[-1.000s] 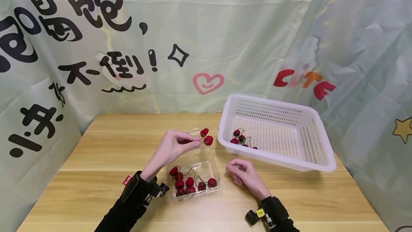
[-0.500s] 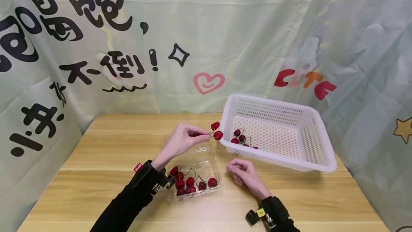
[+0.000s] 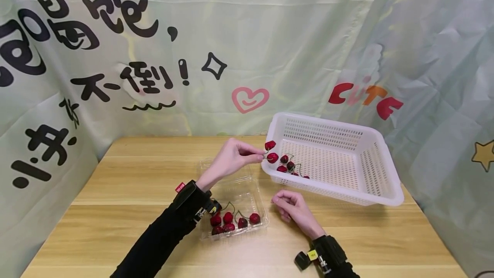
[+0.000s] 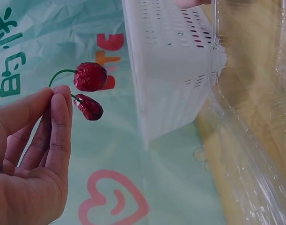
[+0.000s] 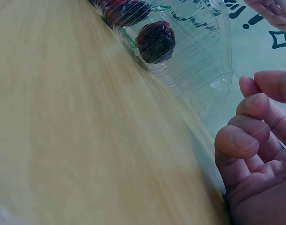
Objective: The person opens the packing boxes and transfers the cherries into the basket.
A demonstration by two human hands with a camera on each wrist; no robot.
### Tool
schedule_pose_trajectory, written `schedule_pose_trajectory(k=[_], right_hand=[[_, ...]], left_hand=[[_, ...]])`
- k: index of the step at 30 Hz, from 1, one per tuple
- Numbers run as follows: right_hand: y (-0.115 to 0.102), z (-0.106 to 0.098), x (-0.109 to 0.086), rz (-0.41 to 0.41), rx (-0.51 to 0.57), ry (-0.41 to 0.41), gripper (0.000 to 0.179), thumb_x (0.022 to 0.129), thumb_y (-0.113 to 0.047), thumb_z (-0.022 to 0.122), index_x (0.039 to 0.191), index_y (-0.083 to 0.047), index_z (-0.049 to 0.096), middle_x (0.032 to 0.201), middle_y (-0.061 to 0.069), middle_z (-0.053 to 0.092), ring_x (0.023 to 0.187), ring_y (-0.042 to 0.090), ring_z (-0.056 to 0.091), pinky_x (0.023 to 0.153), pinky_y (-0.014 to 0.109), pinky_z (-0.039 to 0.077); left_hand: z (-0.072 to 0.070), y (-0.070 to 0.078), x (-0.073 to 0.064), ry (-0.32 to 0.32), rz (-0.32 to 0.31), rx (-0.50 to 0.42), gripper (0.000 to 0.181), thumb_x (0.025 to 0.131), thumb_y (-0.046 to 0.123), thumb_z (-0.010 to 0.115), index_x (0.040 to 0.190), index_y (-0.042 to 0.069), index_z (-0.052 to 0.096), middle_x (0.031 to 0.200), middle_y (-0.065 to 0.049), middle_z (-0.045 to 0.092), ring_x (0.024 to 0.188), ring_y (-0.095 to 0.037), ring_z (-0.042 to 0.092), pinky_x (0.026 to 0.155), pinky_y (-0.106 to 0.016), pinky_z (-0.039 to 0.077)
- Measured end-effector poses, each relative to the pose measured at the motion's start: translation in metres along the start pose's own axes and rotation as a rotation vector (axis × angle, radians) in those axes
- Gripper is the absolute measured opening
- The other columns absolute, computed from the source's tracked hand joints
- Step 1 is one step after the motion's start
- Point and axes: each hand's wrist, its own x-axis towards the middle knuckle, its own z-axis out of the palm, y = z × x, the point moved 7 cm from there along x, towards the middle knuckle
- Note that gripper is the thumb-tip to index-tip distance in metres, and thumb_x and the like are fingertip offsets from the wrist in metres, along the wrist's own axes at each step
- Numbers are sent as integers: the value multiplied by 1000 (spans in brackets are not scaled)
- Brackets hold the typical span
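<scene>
My left hand (image 3: 233, 158) pinches the green stems of two dark red cherries (image 4: 90, 77) between thumb and fingertips. In the head view the pair overlaps the left rim of a white perforated basket (image 3: 332, 188). Several cherries (image 3: 290, 165) lie in that basket's near left corner. Below my left forearm stands an open clear plastic clamshell box (image 3: 251, 198), holding several more cherries (image 3: 228, 218), partly hidden by the wrist. My right hand (image 3: 295, 211) rests on the table with loosely curled fingers, between box and basket, and holds nothing.
The light wooden table (image 3: 146, 175) carries everything. Behind it hangs a pale printed cloth (image 3: 293, 46) with dark lettering and a pink heart. Black bands with small cameras circle both wrists.
My left hand has moved right and slightly up with the two cherries, from above the plastic box to the basket's left rim. The right hand has stayed put.
</scene>
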Motion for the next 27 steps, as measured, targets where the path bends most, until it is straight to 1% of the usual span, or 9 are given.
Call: schedule_pose_trajectory(k=[3, 6, 10, 17, 22, 27], right_hand=[[0, 0, 0, -5, -1, 1, 36, 103, -12, 54, 105, 24, 51, 64, -10, 52, 50, 3, 39, 41, 20, 32], [0, 0, 0, -11, -6, -1, 36, 103, -12, 54, 105, 24, 50, 64, -10, 52, 50, 3, 39, 40, 20, 33], [0, 0, 0, -20, -6, -6, 36, 103, -11, 53, 104, 24, 49, 64, -10, 52, 50, 3, 39, 40, 21, 32], [-1, 0, -1, -29, 6, -12, 31, 103, -10, 53, 102, 20, 53, 63, -9, 52, 49, 5, 38, 39, 24, 30], [-1, 0, -1, -26, 8, -13, 34, 103, -10, 53, 104, 23, 50, 63, -9, 52, 49, 4, 38, 39, 25, 29], [-1, 1, 0, -18, 4, -13, 36, 103, -10, 53, 105, 25, 49, 63, -10, 52, 49, 3, 39, 39, 24, 30]], left_hand=[[4, 0, 5, -16, -13, -11, 20, 90, 13, 75, 109, 6, 78, 107, -11, 78, 92, -18, 75, 73, -19, 56], [9, -1, 9, -26, -20, -18, 20, 90, 12, 75, 109, 4, 77, 107, -12, 78, 91, -17, 75, 75, -21, 58], [14, -4, 13, -15, -22, -20, 19, 90, 10, 74, 107, 3, 78, 104, -12, 79, 89, -14, 75, 77, -23, 59], [23, -7, 21, -1, -16, -14, 18, 90, 9, 74, 106, 2, 78, 103, -13, 79, 88, -14, 75, 74, -17, 56], [31, -8, 26, 0, -12, 20, 17, 90, 8, 73, 106, 3, 78, 103, -14, 79, 85, -12, 74, 71, -15, 55], [37, -7, 27, -12, 18, 105, 17, 92, 9, 72, 107, 4, 78, 104, -13, 79, 81, -9, 70, 64, -14, 51]])
